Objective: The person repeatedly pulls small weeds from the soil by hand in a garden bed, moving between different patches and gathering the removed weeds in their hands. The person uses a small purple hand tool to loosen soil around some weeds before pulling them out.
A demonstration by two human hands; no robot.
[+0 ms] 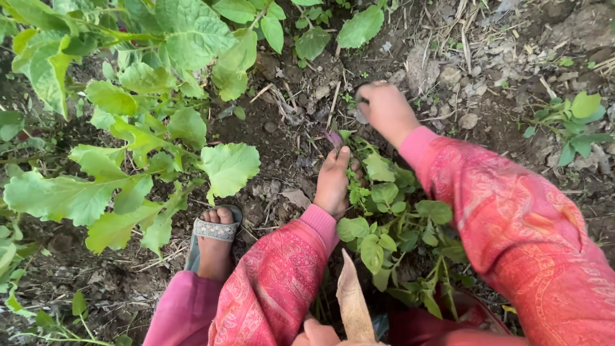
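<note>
Two hands are down in the dirt, both in pink and red patterned sleeves. Closest to the camera, at the bottom edge of the ground patch, there's a dry tan leaf or husk poking up between the arms, plus a bare foot in a grey sandal planted on the soil at lower left.

A bit further out, the left hand sits at the left side of a small leafy weed, the low green plant with rounded leaves that fills the gap between the two forearms. Its fingers are together and pressed in among the upper stems; looks like they're gripping the plant near its top, but the leaves hide the fingertips so I can't tell for sure. A small purplish shoot sticks up just past that hand.

Further still, the right hand is curled into a loose fist on the bare soil just beyond the weed, fingers bunched together, seemingly pinching something small and grey against the ground. Can't make out what.

Off to the left stands a big plant with broad lobed leaves. At the far right edge there's another small green seedling, and dry straw and pebbles litter the far ground.
</note>
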